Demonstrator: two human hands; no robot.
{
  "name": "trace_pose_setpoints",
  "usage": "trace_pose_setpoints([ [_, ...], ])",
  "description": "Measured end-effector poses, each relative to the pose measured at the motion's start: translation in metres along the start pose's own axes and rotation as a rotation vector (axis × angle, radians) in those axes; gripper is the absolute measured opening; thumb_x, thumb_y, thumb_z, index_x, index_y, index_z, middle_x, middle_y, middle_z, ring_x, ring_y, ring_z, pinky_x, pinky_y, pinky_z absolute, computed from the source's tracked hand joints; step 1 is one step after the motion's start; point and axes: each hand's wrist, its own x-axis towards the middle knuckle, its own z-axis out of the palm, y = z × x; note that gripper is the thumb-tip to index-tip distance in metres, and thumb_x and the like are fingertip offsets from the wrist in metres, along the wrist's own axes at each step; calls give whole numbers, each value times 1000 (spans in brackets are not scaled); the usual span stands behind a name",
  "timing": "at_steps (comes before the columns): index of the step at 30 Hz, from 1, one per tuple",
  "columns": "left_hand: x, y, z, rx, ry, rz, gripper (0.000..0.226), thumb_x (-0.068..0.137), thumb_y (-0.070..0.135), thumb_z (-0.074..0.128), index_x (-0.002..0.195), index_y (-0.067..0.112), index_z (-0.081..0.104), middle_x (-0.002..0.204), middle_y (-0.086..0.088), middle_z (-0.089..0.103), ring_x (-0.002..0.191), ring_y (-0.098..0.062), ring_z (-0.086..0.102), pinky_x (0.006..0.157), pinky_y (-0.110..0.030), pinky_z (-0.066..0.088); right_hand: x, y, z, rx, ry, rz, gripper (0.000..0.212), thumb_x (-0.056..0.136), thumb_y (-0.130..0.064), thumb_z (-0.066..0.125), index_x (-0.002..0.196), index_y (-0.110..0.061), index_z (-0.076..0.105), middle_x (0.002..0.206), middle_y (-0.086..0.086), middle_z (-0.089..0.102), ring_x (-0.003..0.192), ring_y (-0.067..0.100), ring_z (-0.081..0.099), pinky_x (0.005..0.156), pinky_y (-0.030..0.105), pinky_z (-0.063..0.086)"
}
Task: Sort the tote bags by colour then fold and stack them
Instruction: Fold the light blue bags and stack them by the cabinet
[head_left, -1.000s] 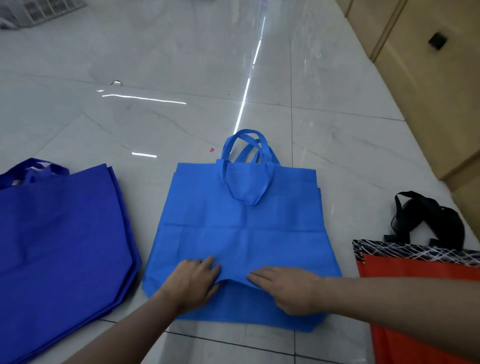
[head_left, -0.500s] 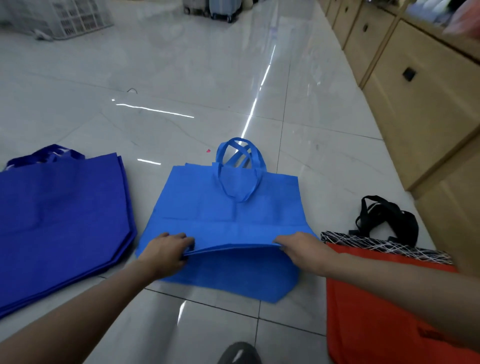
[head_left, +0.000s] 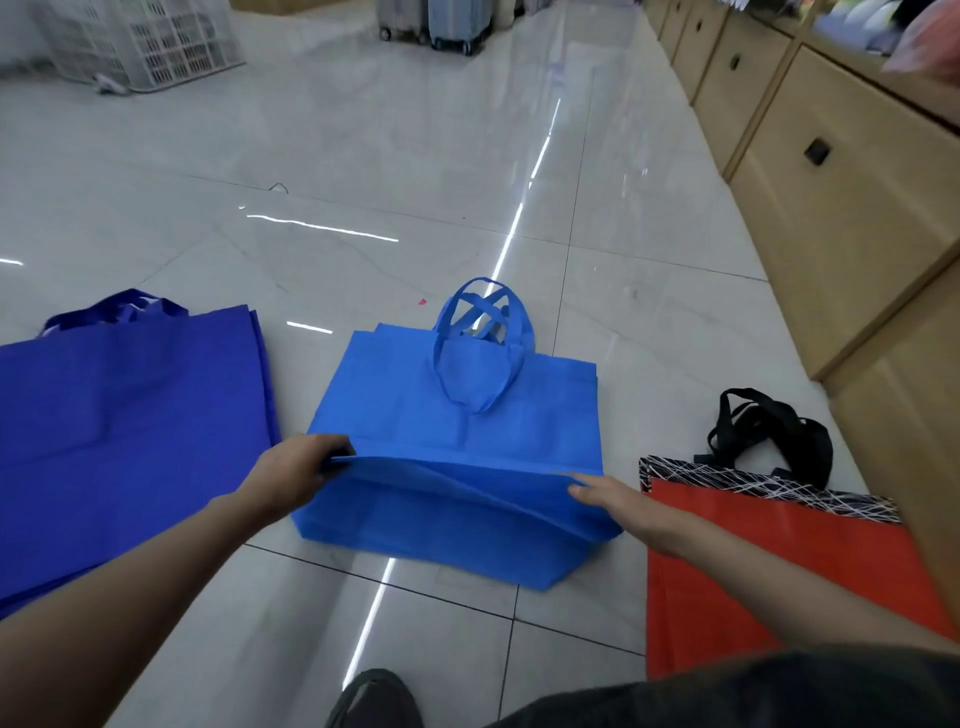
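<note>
Head view, looking down at a glossy white marble tiled floor. Nearest the camera, a dark trouser leg and the toe of a grey shoe are showing at the bottom edge. Two bare forearms are reaching forward to a light blue non-woven fabric tote bag, which is lying flat on the floor in the middle of the scene.

The left hand is gripping the left end of a raised fold across the bag's lower half, with its fingers curled over the fabric edge. The right hand is pinching the right end of the same fold. The fold is standing lifted off the bag's bottom part. The bag's two looped handles are lying crossed at its far edge.

Left of the light blue bag, apart from it, a flat pile of dark blue fabric tote bags is lying on the floor. Right of the light blue bag, a glossy red tote bag with a black-and-white scribble-patterned top band is lying flat, its black strap handles bunching at its far end.

Just beyond the light blue bag's handles, a tiny pink scrap is lying on a tile. Further right, pale wooden cabinets are running along the wall. Far beyond the bag, a white plastic lattice crate is sitting to the left and wheeled suitcases are standing near the centre.
</note>
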Motion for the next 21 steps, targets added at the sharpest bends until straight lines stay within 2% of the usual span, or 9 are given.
trace_pose_setpoints([
  [2,2,4,5,39,22,-44,14,94,14,51,97,24,60,89,13,59,79,-10,51,59,-24,36,12,12,3,28,98,-16,34,97,-22,45,130,-18,52,126,-9,57,120,8,52,98,15,39],
  [4,4,4,10,11,-45,-61,16,92,12,53,96,25,59,95,11,62,82,-11,53,62,-24,38,21,21,7,-107,259,-67,30,101,-18,43,126,-8,56,129,1,57,120,13,51,101,25,39],
  [6,3,2,13,-104,-133,-44,8,88,24,63,92,27,57,96,10,64,85,-10,57,71,-28,46,25,26,7,-248,394,-156,26,99,-21,47,105,-1,62,110,12,66,99,11,56,85,27,41],
  [7,1,3,12,-180,-176,-42,14,85,35,67,93,27,59,96,12,64,87,-9,58,76,-28,47,25,25,5,-285,434,-202,24,99,-21,48,94,-1,61,97,13,66,87,11,54,75,27,40],
  [10,-3,7,3,-375,-262,-121,35,80,52,66,105,29,58,104,17,59,99,-5,55,82,-20,40,24,13,-7,-352,431,-259,22,98,-21,51,79,-10,54,72,-7,54,70,4,46,67,23,36],
  [12,-4,4,0,-387,-192,-135,30,81,43,69,104,28,58,103,15,60,98,-7,55,79,-17,39,22,1,-15,-409,424,-287,26,98,-22,50,72,-15,47,66,-9,43,65,7,40,65,28,33],
  [15,-3,-5,-3,-348,35,-136,9,86,24,66,82,22,59,81,0,62,77,-18,56,60,-18,39,20,-13,-24,-431,465,-329,34,99,-21,47,68,-12,38,63,0,35,62,13,32,60,33,26],
  [18,0,-7,-4,-407,117,-183,14,91,22,61,90,8,61,82,-11,62,73,-22,52,64,-33,39,18,-18,-28,-394,536,-363,34,100,-25,44,81,4,46,71,17,46,68,17,38,61,33,28],
  [21,9,-4,-1,-389,165,-226,18,93,19,56,98,2,58,90,-18,63,83,-32,56,71,-40,44,22,-18,-31,-378,639,-337,40,98,-31,47,81,6,48,72,22,48,66,19,40,60,34,28],
])
